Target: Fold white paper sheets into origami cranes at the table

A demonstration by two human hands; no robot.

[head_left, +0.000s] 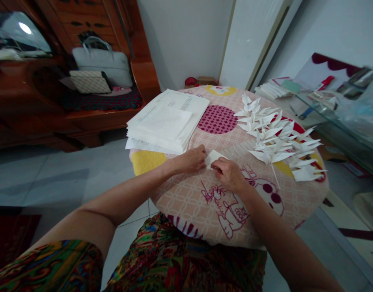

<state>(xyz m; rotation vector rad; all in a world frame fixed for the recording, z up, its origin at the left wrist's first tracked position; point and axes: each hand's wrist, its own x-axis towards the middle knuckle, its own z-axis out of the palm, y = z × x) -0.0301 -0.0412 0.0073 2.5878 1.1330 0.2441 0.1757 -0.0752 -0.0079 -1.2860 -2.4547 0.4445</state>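
A small folded piece of white paper (216, 155) lies on the round table between my hands. My left hand (194, 159) has its fingers closed at the paper's left edge. From the right, my right hand (229, 174) pinches the paper's lower right side with curled fingers. Parts of the paper are covered by my fingers. Further right, several folded white paper cranes (273, 136) are crowded together, their pointed wings and necks sticking out. Beyond my left hand is a thick stack of printed paper (162, 121), with a smaller blank sheet on top.
A patterned pink tablecloth (186, 202) covers the table. At the right stands a glass-topped table (332, 125) holding papers and plastic bags. A carved wooden bench (107, 117) with a grey handbag (103, 61) stands at the back left. Behind the table is a white wall (183, 40).
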